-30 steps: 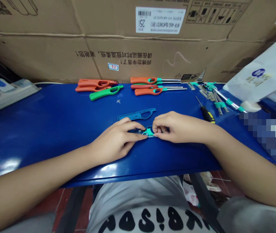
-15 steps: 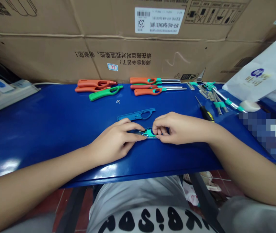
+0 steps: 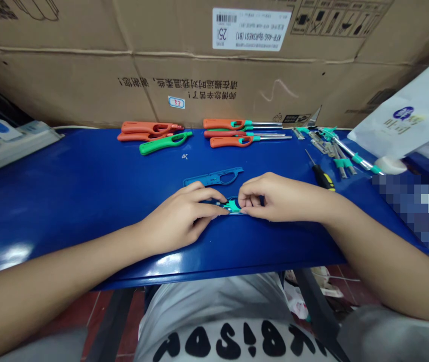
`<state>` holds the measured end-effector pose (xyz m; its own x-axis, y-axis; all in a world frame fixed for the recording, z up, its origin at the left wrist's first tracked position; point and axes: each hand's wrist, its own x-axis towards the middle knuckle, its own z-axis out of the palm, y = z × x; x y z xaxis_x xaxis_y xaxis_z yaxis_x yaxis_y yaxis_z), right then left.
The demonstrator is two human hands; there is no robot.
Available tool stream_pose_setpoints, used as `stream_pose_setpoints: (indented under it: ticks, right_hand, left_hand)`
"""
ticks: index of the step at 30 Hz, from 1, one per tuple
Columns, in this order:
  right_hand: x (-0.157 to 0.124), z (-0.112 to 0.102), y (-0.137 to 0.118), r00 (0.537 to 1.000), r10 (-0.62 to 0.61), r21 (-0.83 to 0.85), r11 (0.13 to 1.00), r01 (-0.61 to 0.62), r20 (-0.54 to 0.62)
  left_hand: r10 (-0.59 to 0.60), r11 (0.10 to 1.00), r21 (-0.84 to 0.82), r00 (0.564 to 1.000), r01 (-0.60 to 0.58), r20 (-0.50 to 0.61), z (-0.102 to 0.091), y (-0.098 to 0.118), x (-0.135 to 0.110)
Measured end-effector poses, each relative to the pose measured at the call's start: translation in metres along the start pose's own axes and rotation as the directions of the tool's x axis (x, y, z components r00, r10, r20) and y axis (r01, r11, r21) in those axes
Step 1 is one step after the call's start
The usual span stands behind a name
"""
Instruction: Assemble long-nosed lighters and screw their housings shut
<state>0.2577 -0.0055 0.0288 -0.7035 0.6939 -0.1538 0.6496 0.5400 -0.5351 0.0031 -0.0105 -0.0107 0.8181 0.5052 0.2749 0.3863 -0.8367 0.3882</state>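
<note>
Close to the front of the table, my left hand (image 3: 184, 217) is closed on a blue lighter handle, with thumb and index finger at a teal trigger (image 3: 233, 205) and small parts on it. Most of that handle is hidden under my fingers. From the other side, my right hand (image 3: 272, 198) has its fingers curled and pinched at the trigger's right end. Whether they grip the trigger or a smaller part beside it is hidden. Just beyond both hands lies a loose blue handle half (image 3: 209, 177), hollow side up.
Orange and green handle shells (image 3: 150, 131) lie at the back, beside several lighters with metal tubes (image 3: 233, 134). To the right are a screwdriver (image 3: 323, 177), clear and teal lighter parts (image 3: 327, 143) and a white bag (image 3: 395, 108). A cardboard box (image 3: 86, 80) stands behind.
The view has shifted very slightly. Both hands keep nearly the same grip at the lighter handle, with only small finger movement.
</note>
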Motion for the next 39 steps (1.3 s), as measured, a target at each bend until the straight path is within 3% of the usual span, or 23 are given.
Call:
stream_pose_setpoints:
  ticks: [11,20,26,33,39]
  right_hand:
    - [0.002,0.0018,-0.0003,0.999,-0.036,-0.032,0.999,0.036,-0.006]
    - [0.0008,0.0001,-0.0022,0.98,-0.197,-0.203,0.959,0.196,0.015]
    - [0.0015,0.0012,-0.0027,0.987,-0.159,-0.186,0.97,0.155,-0.006]
    - [0.0017,0.0007,0.0008,0.999,-0.032,-0.027,0.999,0.032,-0.007]
    - [0.0009,0.0002,0.0003,1.0,-0.019,-0.04,0.999,0.019,-0.017]
  left_hand:
    - [-0.012,1.0,0.005,1.0,0.011,0.025,-0.0008,0.0008,0.0001]
    - [0.005,1.0,-0.003,1.0,-0.005,0.006,-0.0005,-0.0002,-0.0001]
    - [0.007,1.0,0.003,1.0,-0.007,-0.004,-0.0006,-0.0005,-0.0004]
    - [-0.006,1.0,-0.002,1.0,0.006,-0.004,0.0004,0.0009,-0.0001]
    - [-0.015,1.0,-0.003,1.0,0.015,0.014,0.0008,0.0017,0.0002]
